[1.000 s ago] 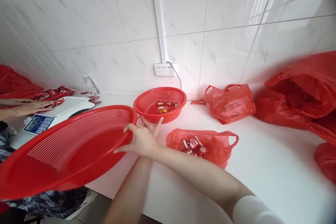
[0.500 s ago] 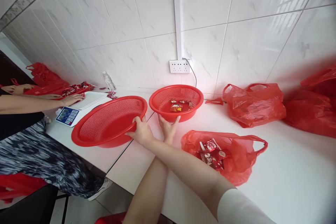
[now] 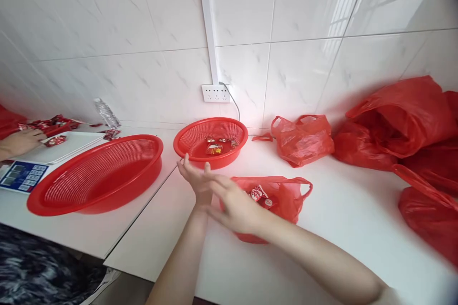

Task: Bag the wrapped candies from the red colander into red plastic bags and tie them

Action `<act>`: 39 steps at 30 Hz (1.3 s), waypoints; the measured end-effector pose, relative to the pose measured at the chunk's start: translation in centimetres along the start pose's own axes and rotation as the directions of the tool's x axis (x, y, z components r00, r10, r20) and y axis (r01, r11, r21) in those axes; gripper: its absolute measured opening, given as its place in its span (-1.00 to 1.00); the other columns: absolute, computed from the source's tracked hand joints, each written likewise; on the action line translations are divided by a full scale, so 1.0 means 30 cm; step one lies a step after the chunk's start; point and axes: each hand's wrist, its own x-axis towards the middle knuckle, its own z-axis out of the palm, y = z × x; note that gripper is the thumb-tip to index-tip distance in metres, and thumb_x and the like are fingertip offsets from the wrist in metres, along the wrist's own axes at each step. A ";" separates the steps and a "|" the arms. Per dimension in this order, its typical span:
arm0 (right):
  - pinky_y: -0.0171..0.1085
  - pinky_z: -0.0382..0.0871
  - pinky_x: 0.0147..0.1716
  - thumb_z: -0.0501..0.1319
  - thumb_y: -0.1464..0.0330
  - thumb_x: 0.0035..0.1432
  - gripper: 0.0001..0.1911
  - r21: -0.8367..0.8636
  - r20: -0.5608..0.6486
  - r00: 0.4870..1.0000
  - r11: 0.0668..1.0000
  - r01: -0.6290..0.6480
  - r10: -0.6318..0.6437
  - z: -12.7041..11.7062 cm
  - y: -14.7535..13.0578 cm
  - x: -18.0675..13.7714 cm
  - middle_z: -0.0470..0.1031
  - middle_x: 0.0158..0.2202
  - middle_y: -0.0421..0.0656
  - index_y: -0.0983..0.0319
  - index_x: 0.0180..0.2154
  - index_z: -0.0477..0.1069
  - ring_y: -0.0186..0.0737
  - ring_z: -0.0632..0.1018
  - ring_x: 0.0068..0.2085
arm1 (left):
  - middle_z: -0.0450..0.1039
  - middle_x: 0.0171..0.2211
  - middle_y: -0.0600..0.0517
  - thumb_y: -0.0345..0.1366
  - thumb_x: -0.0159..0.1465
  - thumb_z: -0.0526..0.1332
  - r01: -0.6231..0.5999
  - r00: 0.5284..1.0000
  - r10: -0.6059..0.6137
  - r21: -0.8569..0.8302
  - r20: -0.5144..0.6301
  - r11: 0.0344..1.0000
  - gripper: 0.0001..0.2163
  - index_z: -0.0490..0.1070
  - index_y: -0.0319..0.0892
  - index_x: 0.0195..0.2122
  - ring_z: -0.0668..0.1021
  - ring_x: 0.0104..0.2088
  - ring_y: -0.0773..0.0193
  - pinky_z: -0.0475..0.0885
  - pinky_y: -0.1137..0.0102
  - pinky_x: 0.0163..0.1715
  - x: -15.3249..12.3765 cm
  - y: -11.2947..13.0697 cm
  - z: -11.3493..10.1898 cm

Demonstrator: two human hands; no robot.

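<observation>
Just beyond the left hand [image 3: 198,182], a round red mesh basket [image 3: 195,140] stood flat on a white tabletop [image 3: 339,214], a few small shiny wrapped snacks [image 3: 214,149] on its floor, its raised wall presumably keeping them from scattering. The left hand was spread wide, fingers parted toward that basket; whether a fingertip brushed it could not be told. The right hand [image 3: 232,205] crossed in front of the left, loosely open with its fingers stretched leftward, and neither hand visibly held anything. Behind the right hand and partly hidden by it, a red plastic carrier bag [image 3: 286,205] lay with its mouth gaping, perhaps so that the red wrapped packets [image 3: 258,193] inside were easy to reach. To the left of both hands, apart from them and across the table seam, sat a larger red mesh basin [image 3: 103,181], where its broad rim seemed out of their way. Farther left, a co-worker's hand [image 3: 23,144] reached over a digital scale [image 3: 75,145], fingertips by a single wrapped packet [image 3: 55,141], the flat tray likely steadying it.
</observation>
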 end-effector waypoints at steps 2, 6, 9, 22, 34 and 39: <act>0.09 0.25 0.15 0.17 0.34 0.23 -0.68 -0.191 -0.101 0.986 0.970 -0.151 0.134 -0.142 0.042 -0.106 0.24 0.26 0.05 0.17 0.03 0.36 0.01 0.32 0.24 | -0.08 0.38 -0.22 -0.16 0.39 -0.07 -0.034 0.992 0.036 0.021 -0.120 0.999 -0.59 0.15 -0.17 0.22 -0.04 0.40 0.04 0.01 0.01 0.30 -0.055 0.040 -0.005; 0.25 0.18 0.14 0.17 0.27 0.22 -0.62 -0.425 -0.260 0.871 0.761 -0.490 0.416 -0.351 0.154 -0.304 0.27 0.23 0.12 0.19 0.06 0.35 0.15 0.29 0.26 | 0.19 0.30 -0.15 -0.12 0.29 0.13 -0.250 0.968 0.232 0.289 0.095 0.924 -0.79 0.41 -0.07 -0.14 0.18 0.32 -0.10 0.02 -0.15 0.26 -0.198 0.075 0.011; 0.14 0.36 0.02 0.20 0.22 0.17 -0.48 -0.377 -0.210 0.755 0.661 -0.649 0.621 -0.437 0.206 -0.415 0.35 0.18 0.10 0.14 0.16 0.25 0.09 0.47 0.11 | 0.05 0.36 -0.14 -0.24 0.18 0.25 -0.239 0.964 0.135 0.517 0.230 0.822 -0.78 0.45 -0.08 -0.13 0.08 0.34 -0.27 0.03 -0.30 0.17 -0.255 0.080 0.019; -0.29 0.37 -0.49 0.20 0.19 0.16 -0.73 0.164 -0.377 0.736 0.823 -0.544 0.561 -0.642 0.149 -0.337 0.37 -0.50 -0.27 0.23 -0.19 0.36 -0.31 0.44 -0.50 | 0.57 -0.12 -0.05 -0.05 0.22 0.18 0.153 0.943 -0.075 -0.224 0.324 0.962 -0.74 0.51 -0.09 -0.23 0.54 -0.05 0.02 0.42 0.24 -0.08 0.011 0.214 -0.191; -0.23 0.45 -0.14 0.11 0.47 0.25 -0.82 -0.178 -0.444 0.893 0.984 -0.010 -0.071 -0.614 -0.054 -0.085 0.51 -0.21 -0.15 0.16 -0.17 0.43 -0.25 0.53 -0.18 | 0.44 -0.26 0.06 -0.19 0.13 0.36 0.058 0.784 0.412 -0.716 0.464 0.695 -0.49 0.33 0.03 0.12 0.53 -0.27 0.24 0.48 0.27 -0.13 0.064 0.507 -0.136; -0.16 0.44 0.00 0.13 0.50 0.24 -0.69 -0.100 -0.324 0.930 0.984 0.147 -0.172 -0.547 -0.033 -0.090 0.49 -0.03 -0.08 0.14 0.01 0.36 -0.19 0.50 0.02 | 0.49 -0.20 -0.03 0.01 0.30 0.11 0.145 0.738 0.385 -0.688 0.554 0.711 -0.68 0.49 -0.10 -0.18 0.51 -0.08 0.10 0.49 0.26 -0.12 0.057 0.491 -0.041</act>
